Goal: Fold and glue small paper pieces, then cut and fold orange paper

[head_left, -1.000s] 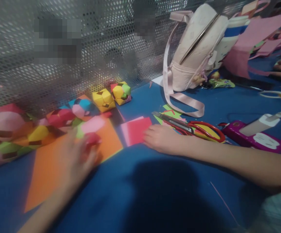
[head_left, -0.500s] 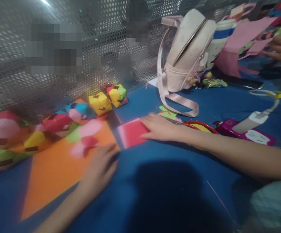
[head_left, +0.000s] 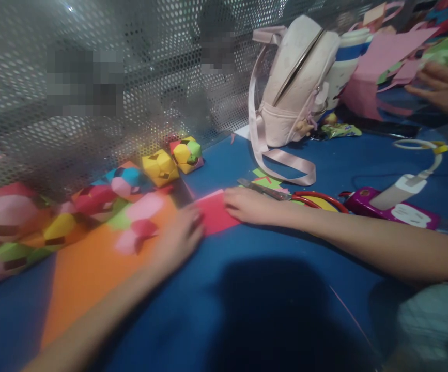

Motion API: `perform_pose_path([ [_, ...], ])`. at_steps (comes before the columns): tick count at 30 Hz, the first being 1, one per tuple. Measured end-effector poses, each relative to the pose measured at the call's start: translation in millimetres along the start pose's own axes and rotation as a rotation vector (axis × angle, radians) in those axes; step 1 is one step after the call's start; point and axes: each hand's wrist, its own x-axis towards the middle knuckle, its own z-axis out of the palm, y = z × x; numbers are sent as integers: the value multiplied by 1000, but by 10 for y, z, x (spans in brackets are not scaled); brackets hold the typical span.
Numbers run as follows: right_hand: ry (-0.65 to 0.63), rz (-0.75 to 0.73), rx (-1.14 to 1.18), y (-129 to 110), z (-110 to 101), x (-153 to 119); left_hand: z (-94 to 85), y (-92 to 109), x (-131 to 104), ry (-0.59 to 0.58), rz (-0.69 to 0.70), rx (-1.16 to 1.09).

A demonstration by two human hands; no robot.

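Observation:
A small stack of red-pink square paper [head_left: 216, 214] lies on the blue tabletop between my two hands. My right hand [head_left: 250, 204] grips the stack at its right edge, fingers closed there. At the left edge is my left hand [head_left: 183, 231], its fingertips touching or very near the paper; motion blurs them. Beneath the left forearm lies a large orange sheet [head_left: 88, 268] with pink and green folded paper pieces [head_left: 136, 227] on it. Scissors with red handles [head_left: 317, 199] lie behind my right wrist, beside green paper scraps [head_left: 266, 179].
Folded paper balls [head_left: 160, 166] line the perforated metal panel [head_left: 150, 93]. A pale pink backpack [head_left: 291, 82] and a bottle [head_left: 351, 57] stand at the back. A purple device [head_left: 402, 209] with a white plug and cable lies right. Another person's hand [head_left: 446, 85] holds something green.
My left hand has moved right and slightly up, from over the orange sheet to the left edge of the red paper. My right hand has stayed at the stack's right side.

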Motion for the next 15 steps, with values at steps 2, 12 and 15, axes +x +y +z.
perform_pose_path([
  [2,-28,-11,-23,-48,-60,-40,12,-28,181,-38,-43,30],
  [12,-82,-266,-383,-138,-6,-97,-82,-97,599,-250,-144,60],
  [15,-38,-286,-402,-116,79,-76,-85,-92,644,-288,-175,10],
])
